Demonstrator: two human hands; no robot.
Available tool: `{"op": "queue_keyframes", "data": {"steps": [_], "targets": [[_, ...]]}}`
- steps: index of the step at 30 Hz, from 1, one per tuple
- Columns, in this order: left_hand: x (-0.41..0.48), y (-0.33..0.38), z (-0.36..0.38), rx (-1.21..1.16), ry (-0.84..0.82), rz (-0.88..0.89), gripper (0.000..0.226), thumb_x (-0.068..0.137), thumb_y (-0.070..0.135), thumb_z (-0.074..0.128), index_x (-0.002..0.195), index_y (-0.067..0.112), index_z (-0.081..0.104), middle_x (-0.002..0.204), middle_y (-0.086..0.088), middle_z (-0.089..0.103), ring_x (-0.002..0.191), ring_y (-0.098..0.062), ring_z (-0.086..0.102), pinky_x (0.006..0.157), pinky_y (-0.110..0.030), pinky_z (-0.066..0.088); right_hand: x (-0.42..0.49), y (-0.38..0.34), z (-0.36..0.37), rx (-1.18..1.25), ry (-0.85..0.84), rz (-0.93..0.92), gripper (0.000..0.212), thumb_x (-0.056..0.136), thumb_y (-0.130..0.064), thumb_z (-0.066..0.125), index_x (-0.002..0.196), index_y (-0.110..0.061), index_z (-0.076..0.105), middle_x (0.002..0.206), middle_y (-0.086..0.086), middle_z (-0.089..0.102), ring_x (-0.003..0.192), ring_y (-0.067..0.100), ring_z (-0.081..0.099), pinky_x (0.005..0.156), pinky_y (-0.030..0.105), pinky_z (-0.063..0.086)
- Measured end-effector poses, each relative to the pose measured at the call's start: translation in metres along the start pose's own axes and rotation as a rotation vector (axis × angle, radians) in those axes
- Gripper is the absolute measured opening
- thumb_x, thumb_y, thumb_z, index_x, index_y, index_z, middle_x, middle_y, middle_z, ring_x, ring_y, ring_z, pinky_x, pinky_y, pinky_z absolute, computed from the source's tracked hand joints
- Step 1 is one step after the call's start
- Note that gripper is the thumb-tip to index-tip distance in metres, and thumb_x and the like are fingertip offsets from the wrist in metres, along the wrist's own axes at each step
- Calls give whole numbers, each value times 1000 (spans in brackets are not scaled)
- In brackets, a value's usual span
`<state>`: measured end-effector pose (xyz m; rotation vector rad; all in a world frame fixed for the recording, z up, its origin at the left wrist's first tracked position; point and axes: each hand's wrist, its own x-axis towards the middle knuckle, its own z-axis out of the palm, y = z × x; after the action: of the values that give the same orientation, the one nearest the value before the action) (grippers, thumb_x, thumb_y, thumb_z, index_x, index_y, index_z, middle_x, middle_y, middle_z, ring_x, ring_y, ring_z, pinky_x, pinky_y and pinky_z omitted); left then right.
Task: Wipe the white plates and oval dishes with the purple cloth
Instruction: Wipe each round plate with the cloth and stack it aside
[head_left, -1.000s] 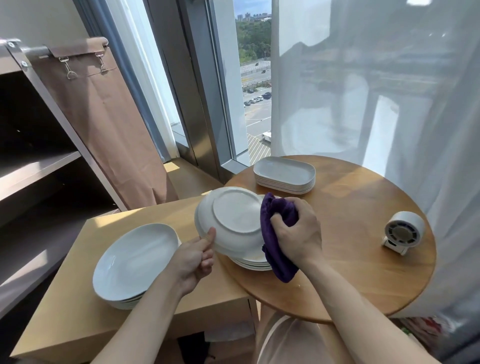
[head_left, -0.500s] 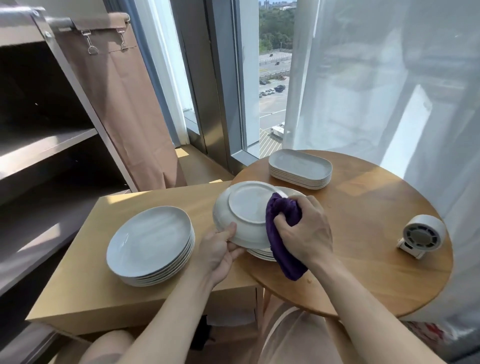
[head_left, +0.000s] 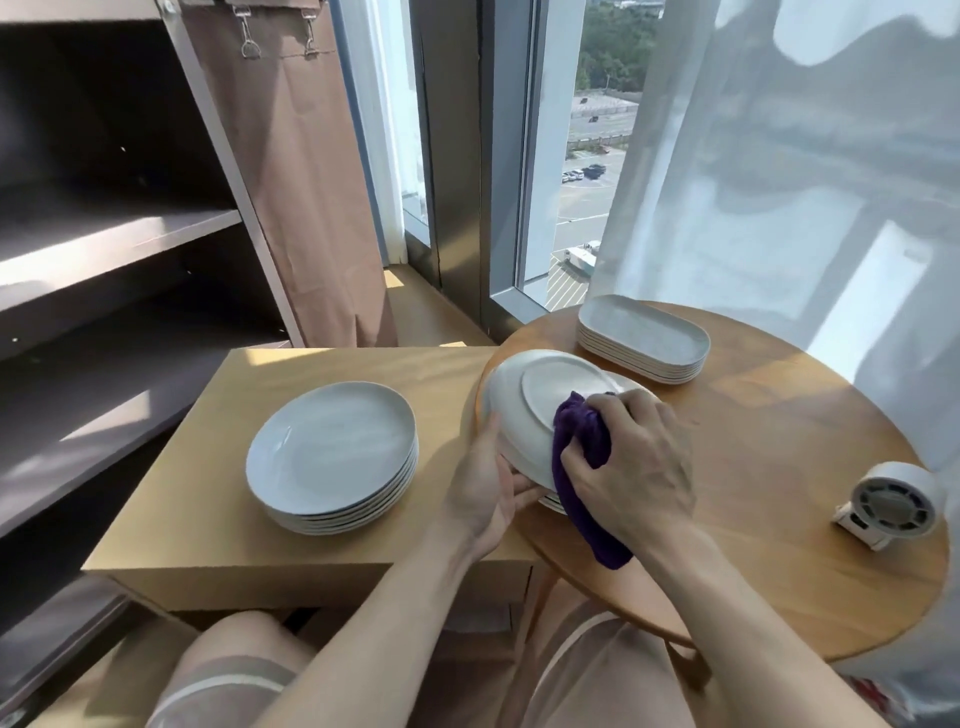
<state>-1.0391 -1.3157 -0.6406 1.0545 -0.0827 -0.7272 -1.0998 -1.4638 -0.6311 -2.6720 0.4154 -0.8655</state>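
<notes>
At the near left edge of the round bench (head_left: 769, 467), the right hand (head_left: 631, 467) grips the purple cloth (head_left: 576, 457) and presses it on the underside of the upturned plate (head_left: 511, 410), further onto its raised base than half a second ago. The left hand (head_left: 485, 493) still pinches the plate's lower left rim. The oval dishes (head_left: 644, 338) are stacked by the far edge. Bare wood lies between the right hand and the fan (head_left: 889, 505); a plate stack (head_left: 332, 457) stands on the square bench (head_left: 208, 519) to the left.

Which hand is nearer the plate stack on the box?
Left. The left hand is just right of the stack; the right hand, gripping the purple cloth, is farther right.
</notes>
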Motion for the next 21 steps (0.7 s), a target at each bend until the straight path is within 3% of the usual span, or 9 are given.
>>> {"op": "queue_keyframes", "data": {"steps": [5,8,12,16,21], "targets": [[2,-2,-2,21,-19,8,68,104,66,17,142,27,58,132,-11,68,124,-30,63,100,-42,53,11,-20,0,-12,-139,-234,38,82,-46,63,114,-26,66,108,-2,61,99,26,53,88,45,45],[4,-1,-2,15,39,4,64,106,61,22,137,24,62,127,-13,71,119,-32,65,93,-42,55,42,-25,-7,74,-331,-180,27,85,-50,57,102,-31,65,102,-9,58,97,19,53,86,38,45],[5,-2,1,52,111,-4,42,110,46,35,129,24,65,122,-9,74,117,-31,68,101,-47,55,84,-23,-4,94,-502,-83,16,82,-49,58,85,-34,58,90,-10,52,92,22,56,82,42,47],[7,-7,2,135,155,1,24,107,21,52,127,16,63,116,-10,76,111,-32,71,99,-50,56,107,-9,11,-20,-451,-11,17,84,-47,56,85,-30,58,93,-5,50,96,29,55,81,39,41],[10,-8,5,181,197,-1,28,106,21,55,128,6,62,117,-10,75,108,-28,72,91,-43,61,104,19,13,-71,-379,119,21,81,-50,53,91,-31,53,89,-3,45,97,33,54,81,42,40]]}}
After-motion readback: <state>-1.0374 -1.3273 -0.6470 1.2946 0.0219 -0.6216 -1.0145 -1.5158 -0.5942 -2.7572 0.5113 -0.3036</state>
